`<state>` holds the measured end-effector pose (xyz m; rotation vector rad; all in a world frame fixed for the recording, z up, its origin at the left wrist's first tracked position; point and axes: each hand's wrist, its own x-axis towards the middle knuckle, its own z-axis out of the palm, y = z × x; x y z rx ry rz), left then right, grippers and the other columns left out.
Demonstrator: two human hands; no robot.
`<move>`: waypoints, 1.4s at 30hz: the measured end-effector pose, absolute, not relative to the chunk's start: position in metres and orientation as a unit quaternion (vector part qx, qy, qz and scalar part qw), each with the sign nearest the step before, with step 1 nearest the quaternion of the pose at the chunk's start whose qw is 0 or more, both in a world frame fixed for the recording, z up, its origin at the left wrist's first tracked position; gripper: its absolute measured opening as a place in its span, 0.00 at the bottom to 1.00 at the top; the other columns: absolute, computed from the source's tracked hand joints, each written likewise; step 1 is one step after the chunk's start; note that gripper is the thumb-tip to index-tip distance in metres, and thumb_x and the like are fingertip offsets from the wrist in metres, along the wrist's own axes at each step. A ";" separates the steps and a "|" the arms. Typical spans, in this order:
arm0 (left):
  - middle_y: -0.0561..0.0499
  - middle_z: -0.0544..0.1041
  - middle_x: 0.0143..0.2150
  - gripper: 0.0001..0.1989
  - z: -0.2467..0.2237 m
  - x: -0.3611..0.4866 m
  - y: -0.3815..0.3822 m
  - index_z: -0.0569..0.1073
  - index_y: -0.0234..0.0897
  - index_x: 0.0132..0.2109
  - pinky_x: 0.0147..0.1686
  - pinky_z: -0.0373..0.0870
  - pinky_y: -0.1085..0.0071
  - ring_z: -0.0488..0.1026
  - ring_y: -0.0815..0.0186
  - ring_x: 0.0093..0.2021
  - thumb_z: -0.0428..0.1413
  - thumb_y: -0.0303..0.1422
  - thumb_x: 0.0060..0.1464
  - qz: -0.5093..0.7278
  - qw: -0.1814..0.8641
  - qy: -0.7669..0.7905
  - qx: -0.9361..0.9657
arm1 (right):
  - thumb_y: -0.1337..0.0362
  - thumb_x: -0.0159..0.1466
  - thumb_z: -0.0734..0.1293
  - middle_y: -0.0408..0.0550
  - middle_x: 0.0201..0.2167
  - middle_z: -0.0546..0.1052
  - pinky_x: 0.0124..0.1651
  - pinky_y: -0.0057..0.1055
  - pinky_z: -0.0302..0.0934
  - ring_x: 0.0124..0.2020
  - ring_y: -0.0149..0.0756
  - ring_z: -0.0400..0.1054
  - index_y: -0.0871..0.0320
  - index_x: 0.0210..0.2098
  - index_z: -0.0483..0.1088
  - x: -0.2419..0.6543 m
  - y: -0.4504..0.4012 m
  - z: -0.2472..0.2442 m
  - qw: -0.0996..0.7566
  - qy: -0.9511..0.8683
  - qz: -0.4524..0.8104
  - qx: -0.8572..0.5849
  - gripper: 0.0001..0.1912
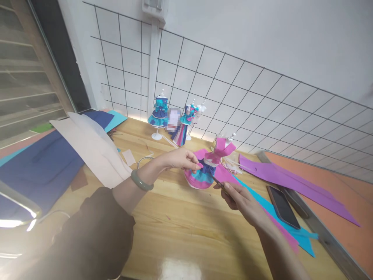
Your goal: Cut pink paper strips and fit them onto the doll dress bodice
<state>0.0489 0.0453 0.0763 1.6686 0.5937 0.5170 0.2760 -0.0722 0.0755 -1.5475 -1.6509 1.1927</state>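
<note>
The small dress form (220, 149) stands on the wooden table (171, 229), near the middle of the view and between the two hands, wearing a pink top that bares part of its white waist, and a full skirt (199, 178) of navy, bright blue and pink. The left hand (186, 159), with a green bangle (142, 181) on its wrist, pinches a small pink scrap (201, 165) between thumb and fingers, right by the navy part of the skirt. The right hand (235, 194) is closed around a slim dark tool (218, 181) whose tip points at the front of the skirt; whether it touches the cloth I cannot tell. The hands are apart from each other, one on either side of the skirt. Behind them, near the wire grid (204, 70) on the wall, stand a blue tiered dress (158, 114) and a long striped dress (181, 132) on stands, with a blurred card (174, 119) between them. To the right, a phone (283, 208) lies beside a bright blue strip (304, 239) and a purple sheet (291, 182); at the left lie a navy sheet (43, 167) and a pale sheet (87, 149).
</note>
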 end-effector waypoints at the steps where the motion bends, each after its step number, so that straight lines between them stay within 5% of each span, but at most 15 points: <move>1: 0.50 0.75 0.27 0.11 0.077 0.046 0.046 0.76 0.34 0.33 0.30 0.64 0.74 0.69 0.71 0.28 0.61 0.38 0.44 0.205 0.598 0.251 0.733 | 0.44 0.61 0.55 0.37 0.18 0.52 0.22 0.27 0.42 0.19 0.26 0.44 0.58 0.30 0.67 0.280 -0.076 0.070 0.273 -0.626 0.447 -0.578 0.24; 4: 0.50 0.76 0.27 0.09 0.077 0.038 0.049 0.76 0.37 0.34 0.27 0.64 0.74 0.70 0.69 0.27 0.60 0.36 0.43 0.128 0.566 0.237 0.779 | 0.45 0.60 0.57 0.41 0.19 0.62 0.25 0.28 0.50 0.21 0.29 0.54 0.58 0.33 0.70 0.290 -0.087 0.050 0.215 -0.656 0.428 -0.584 0.23; 8: 0.50 0.76 0.24 0.08 0.064 0.033 0.057 0.76 0.38 0.32 0.25 0.65 0.73 0.70 0.67 0.25 0.59 0.33 0.41 0.057 0.506 0.261 0.820 | 0.48 0.60 0.60 0.49 0.33 0.73 0.35 0.35 0.58 0.34 0.42 0.66 0.55 0.38 0.72 0.298 -0.098 0.020 0.162 -0.702 0.311 -0.620 0.19; 14: 0.49 0.75 0.22 0.07 0.039 0.040 0.063 0.76 0.39 0.27 0.19 0.62 0.73 0.70 0.64 0.23 0.59 0.30 0.33 -0.049 0.466 0.340 0.815 | 0.52 0.63 0.57 0.53 0.38 0.73 0.40 0.39 0.61 0.38 0.45 0.68 0.52 0.46 0.71 0.304 -0.104 -0.004 0.137 -0.758 0.160 -0.617 0.19; 18: 0.50 0.73 0.19 0.06 0.038 0.040 0.063 0.74 0.38 0.22 0.18 0.58 0.73 0.66 0.66 0.19 0.62 0.32 0.30 -0.073 0.457 0.365 0.808 | 0.52 0.62 0.59 0.55 0.43 0.73 0.47 0.43 0.60 0.45 0.47 0.66 0.52 0.44 0.73 0.309 -0.094 0.007 0.195 -0.777 0.130 -0.585 0.18; 26: 0.56 0.63 0.15 0.05 0.054 0.035 0.062 0.70 0.38 0.20 0.20 0.50 0.74 0.57 0.72 0.17 0.57 0.32 0.38 0.169 0.299 0.438 0.831 | 0.52 0.61 0.62 0.52 0.45 0.75 0.48 0.42 0.62 0.46 0.43 0.68 0.54 0.47 0.70 0.289 -0.050 0.116 0.478 -0.643 0.122 -0.586 0.19; 31: 0.49 0.74 0.27 0.08 0.065 0.037 0.058 0.74 0.36 0.29 0.26 0.57 0.73 0.67 0.66 0.27 0.54 0.36 0.46 0.264 0.256 0.443 0.818 | 0.51 0.59 0.63 0.53 0.43 0.76 0.45 0.39 0.62 0.44 0.42 0.69 0.57 0.45 0.72 0.262 -0.021 0.155 0.482 -0.668 0.113 -0.556 0.20; 36: 0.47 0.76 0.32 0.10 0.074 0.039 0.054 0.74 0.36 0.32 0.31 0.62 0.72 0.70 0.63 0.33 0.54 0.38 0.48 0.314 0.286 0.426 0.799 | 0.51 0.60 0.61 0.49 0.27 0.77 0.41 0.35 0.62 0.35 0.38 0.70 0.60 0.32 0.74 0.248 -0.006 0.162 0.453 -0.697 0.145 -0.537 0.19; 42: 0.48 0.76 0.36 0.11 0.085 0.041 0.050 0.75 0.35 0.37 0.34 0.66 0.72 0.72 0.65 0.36 0.54 0.37 0.49 0.366 0.350 0.403 0.763 | 0.51 0.56 0.65 0.49 0.26 0.76 0.31 0.30 0.60 0.30 0.36 0.69 0.61 0.27 0.75 0.239 -0.002 0.168 0.468 -0.686 0.098 -0.548 0.18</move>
